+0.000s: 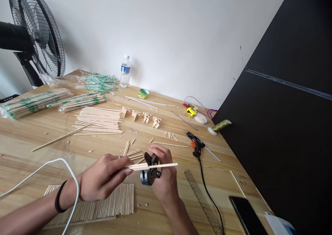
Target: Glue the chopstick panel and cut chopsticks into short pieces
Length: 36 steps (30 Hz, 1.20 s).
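A plain, rounded black wristband [57, 198] encircles the left wrist [68, 196]; left forearm [31, 212] and right forearm [178, 212] are bare where they show.

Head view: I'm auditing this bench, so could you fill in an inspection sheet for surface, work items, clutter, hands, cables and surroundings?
Surface: wooden table, strewn with short stick pieces.
Job's things: held sticks, one reaching past the dark hand tool.
Clutter: stick pile, plastic wrappers, ruler, phone.
Hands: left hand grips the held sticks; right hand grips the hand tool.
Cables: white cable passes in front of the left wrist, contact unclear; black cord runs from the glue gun.
Surroundings: fan at back left, upright bottle before the white wall, black panel at right.
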Motion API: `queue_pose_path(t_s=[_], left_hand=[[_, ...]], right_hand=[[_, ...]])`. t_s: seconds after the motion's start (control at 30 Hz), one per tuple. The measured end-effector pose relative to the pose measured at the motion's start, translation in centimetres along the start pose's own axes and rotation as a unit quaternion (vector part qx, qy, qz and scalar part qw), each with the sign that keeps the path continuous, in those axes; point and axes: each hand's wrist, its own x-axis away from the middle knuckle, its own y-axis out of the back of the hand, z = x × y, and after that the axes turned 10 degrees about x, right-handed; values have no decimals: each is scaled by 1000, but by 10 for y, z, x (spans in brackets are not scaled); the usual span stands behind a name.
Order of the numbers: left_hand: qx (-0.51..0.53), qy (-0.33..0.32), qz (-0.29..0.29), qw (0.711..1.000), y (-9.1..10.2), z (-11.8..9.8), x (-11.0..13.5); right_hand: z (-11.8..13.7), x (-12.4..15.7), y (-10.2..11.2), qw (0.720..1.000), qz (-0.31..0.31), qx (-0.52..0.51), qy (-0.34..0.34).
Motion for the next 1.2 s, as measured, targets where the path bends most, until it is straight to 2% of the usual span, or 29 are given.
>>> queue_pose_path(t_s=[0.27,0.43,0.57,0.73,0.87,0.93,1.0,1.07,1.2], left_hand=[[-53,7,-15,998,-1,1,-1],[-60,33,-28,997,1,0,-4],[-51,66,-43,996,2,2,-8],[-13,106,-27,994,9,14,-11],[27,178,-34,983,20,24,-15],[-21,202,-29,979,26,29,-14],[-112,205,-35,972,32,36,-11],[-189,202,-58,959,40,44,-5],[-268,178,-108,941,53,53,10]], right_hand=[[0,6,-5,997,51,-16,-63],[0,10,-8,991,70,76,-87],[-1,11,-10,973,108,155,-134],[-3,5,-9,942,165,213,-202],[-2,-3,-7,913,219,261,-223],[0,-5,-7,904,237,277,-224],[1,-8,-7,900,244,284,-222],[2,-9,-8,898,251,289,-216],[4,-14,-10,893,274,295,-202]])
